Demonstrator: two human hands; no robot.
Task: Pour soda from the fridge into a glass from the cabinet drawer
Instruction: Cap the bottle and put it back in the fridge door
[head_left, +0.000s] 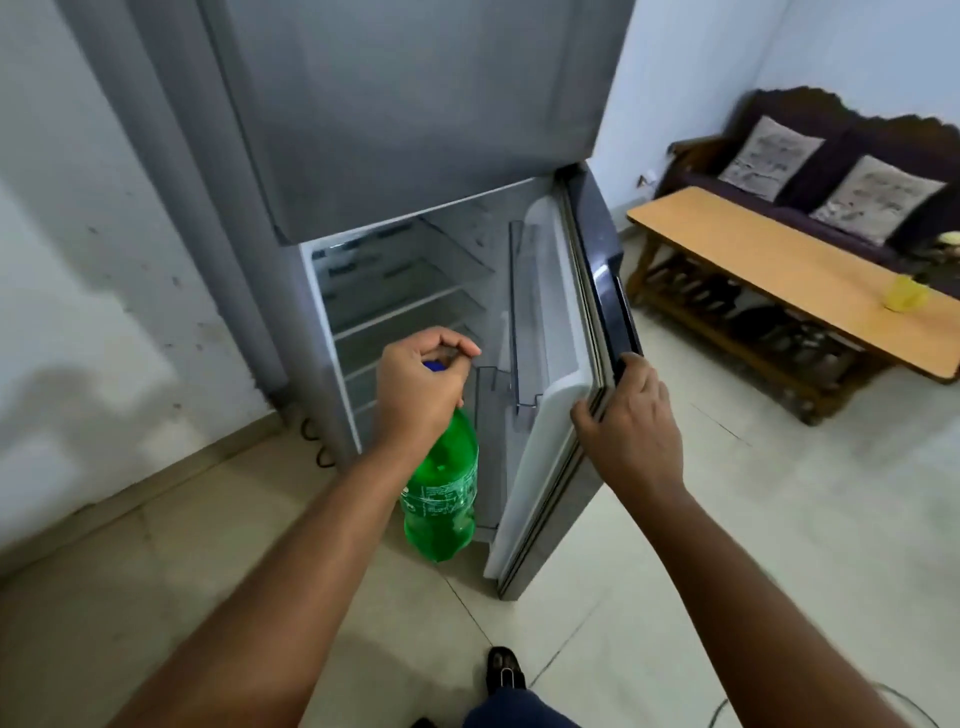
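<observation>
Two bare forearms reach out from the bottom of the view, and at six o'clock a dark shoe (503, 670) stands on the pale floor tiles (675, 597). At the centre hangs the soda bottle (444, 499), green plastic with a blue cap, its long axis nearly upright and its base swung a little toward the viewer, clear of the floor. It hangs just outside the open fridge (405, 291), beside the lower door shelf. Directly above it, at twelve o'clock from the bottle's body, the left hand (421, 384) has its fingers closed around the neck and cap, so the bottle dangles straight down from the grip. At three o'clock from the bottle, the right hand (631, 421) is wrapped over the edge of the fridge door (550, 431), fingers curled round it. Judging by this, shutting the door falls to the right hand, the bottle to the left. A band of pale print runs round the bottle's label, too blurred to read; no brand can be made out. Off at two o'clock a wooden table (779, 270) carries a small yellow cup (905, 293), with a cushioned sofa (831, 171) behind.
</observation>
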